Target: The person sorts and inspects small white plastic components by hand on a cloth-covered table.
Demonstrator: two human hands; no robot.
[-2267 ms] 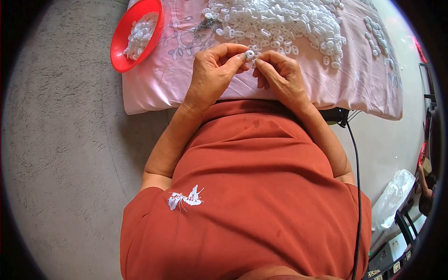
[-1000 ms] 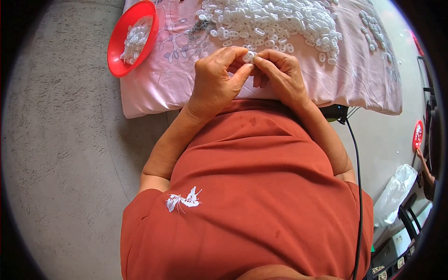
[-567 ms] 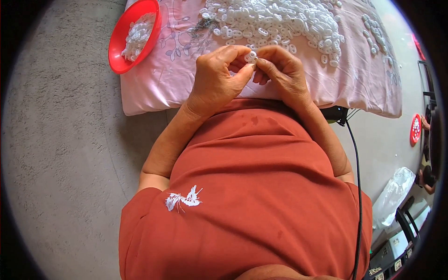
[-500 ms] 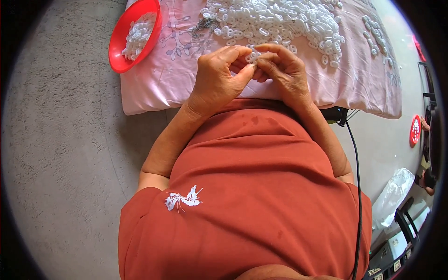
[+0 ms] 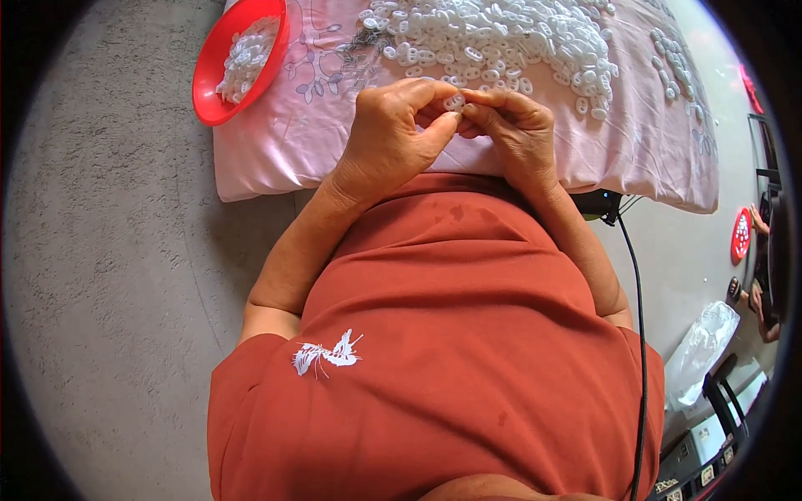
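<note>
Pinching one small white ring (image 5: 454, 102) between them, the left hand (image 5: 391, 138) and right hand (image 5: 511, 132) are meeting fingertip to fingertip, clamped on it just above the pink cloth (image 5: 351, 108). A heap of white rings (image 5: 493, 37) is lying just beyond (more are sitting in the red bowl (image 5: 219, 98) at left).

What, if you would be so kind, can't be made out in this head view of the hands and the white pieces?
- Small white piece: shape too small to tell, half covered by the fingertips of the left hand and right hand.
- Pile of white pieces: cut off by the top edge.
- Red bowl: part cut off by the top edge.
</note>
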